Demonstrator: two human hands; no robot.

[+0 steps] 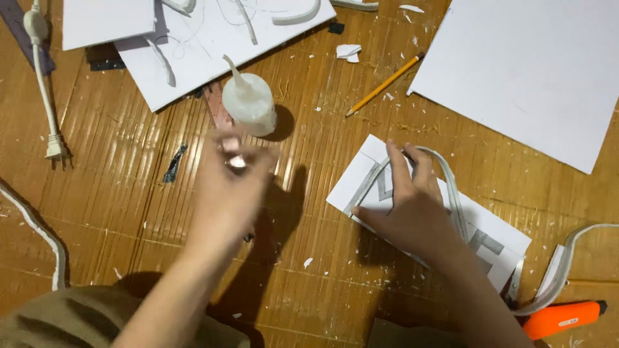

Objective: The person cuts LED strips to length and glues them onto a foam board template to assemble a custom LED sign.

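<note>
My right hand point(412, 206) presses down on a white paper sheet point(496, 241) with grey printed shapes, its fingers on a curved white strip point(451, 187) that lies over the sheet. My left hand point(229, 187), blurred with motion, hovers above the floor just below a white squeeze glue bottle point(248, 100). Its fingertips look pinched around something small and pale, which I cannot make out.
A yellow pencil point(383, 85) lies on the bamboo mat point(116, 212). Large white boards sit at top left point(213, 38) and top right point(535, 71). A white cord with plug point(48, 103) runs at the left. An orange cutter point(561, 319) lies at bottom right beside another white strip point(570, 258).
</note>
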